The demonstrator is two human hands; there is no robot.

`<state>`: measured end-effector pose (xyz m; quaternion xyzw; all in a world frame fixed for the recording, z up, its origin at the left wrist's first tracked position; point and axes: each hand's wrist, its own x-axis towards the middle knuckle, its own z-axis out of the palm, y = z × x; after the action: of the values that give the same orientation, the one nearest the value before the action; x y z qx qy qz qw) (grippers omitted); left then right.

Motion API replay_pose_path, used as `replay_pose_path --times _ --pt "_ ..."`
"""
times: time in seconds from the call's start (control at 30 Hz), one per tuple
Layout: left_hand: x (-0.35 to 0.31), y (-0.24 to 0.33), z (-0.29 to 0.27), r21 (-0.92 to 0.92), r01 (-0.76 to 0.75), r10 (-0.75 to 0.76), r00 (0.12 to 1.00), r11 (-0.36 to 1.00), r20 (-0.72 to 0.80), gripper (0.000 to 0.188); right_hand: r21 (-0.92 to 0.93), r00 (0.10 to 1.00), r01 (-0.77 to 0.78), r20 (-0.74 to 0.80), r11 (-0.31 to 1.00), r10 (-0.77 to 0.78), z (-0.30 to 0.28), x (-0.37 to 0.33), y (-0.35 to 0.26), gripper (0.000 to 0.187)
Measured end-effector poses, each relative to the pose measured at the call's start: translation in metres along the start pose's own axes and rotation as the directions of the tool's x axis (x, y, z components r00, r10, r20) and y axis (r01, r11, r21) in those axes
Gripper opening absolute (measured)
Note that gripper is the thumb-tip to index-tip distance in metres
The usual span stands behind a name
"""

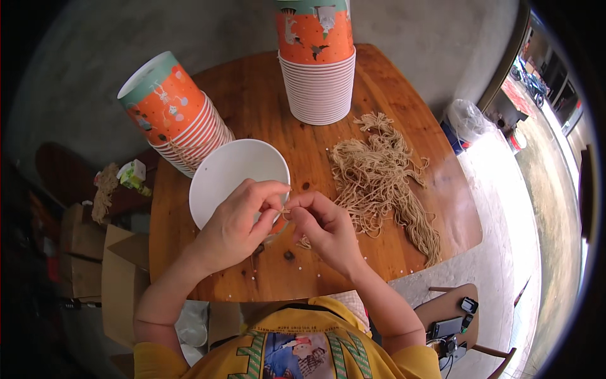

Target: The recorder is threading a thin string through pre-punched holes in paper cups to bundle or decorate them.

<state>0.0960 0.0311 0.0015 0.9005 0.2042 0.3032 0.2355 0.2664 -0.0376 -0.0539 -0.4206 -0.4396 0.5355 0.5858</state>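
Observation:
My left hand [230, 226] and my right hand [327, 232] meet over the front of the table, fingertips closed in a pinch. Between them a short bit of tan cord [286, 213] shows; most of it is hidden by the fingers. Just behind my left hand is a paper bucket [237, 167], its white inside facing me, with a little orange of its outer wall visible below the hands. A loose heap of tan cords [372, 177] lies to the right of my right hand, some strands trailing toward the table's right edge.
A tall stack of paper buckets [317, 88] stands upright at the back of the wooden table [252, 82]. Another stack [183, 120] leans at the left. Small white bits dot the front edge. A cardboard box [118, 278] sits lower left, a chair [451, 303] lower right.

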Motion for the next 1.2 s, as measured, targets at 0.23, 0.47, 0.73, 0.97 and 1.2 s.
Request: replay_pose_path --times 0.23,0.47,0.73,0.97,1.2 --pt "-0.001 -0.001 0.0 0.081 -0.059 0.061 0.998 0.995 -0.018 0.043 0.093 0.999 -0.043 0.038 0.995 0.039 0.003 -0.001 -0.005 0.019" --pt "0.0 -0.002 0.001 0.067 -0.094 0.096 0.995 0.993 -0.017 0.045 -0.051 0.995 0.099 -0.025 0.994 -0.1 0.004 0.002 0.011 0.008" --pt "0.002 -0.003 -0.002 -0.008 0.003 -0.003 1.0 1.0 0.004 0.04 -0.052 0.991 0.112 -0.068 0.992 -0.116 0.005 -0.003 0.019 0.01" --pt "0.003 -0.004 -0.002 -0.065 0.035 -0.036 0.999 0.997 -0.011 0.039 -0.495 0.946 0.257 -0.046 0.83 -0.32 0.012 -0.003 0.005 0.012" --pt "0.002 -0.007 -0.005 -0.196 0.117 -0.111 0.993 0.974 0.042 0.039 -0.477 0.953 0.216 -0.085 0.852 -0.289 0.012 -0.001 0.005 0.01"
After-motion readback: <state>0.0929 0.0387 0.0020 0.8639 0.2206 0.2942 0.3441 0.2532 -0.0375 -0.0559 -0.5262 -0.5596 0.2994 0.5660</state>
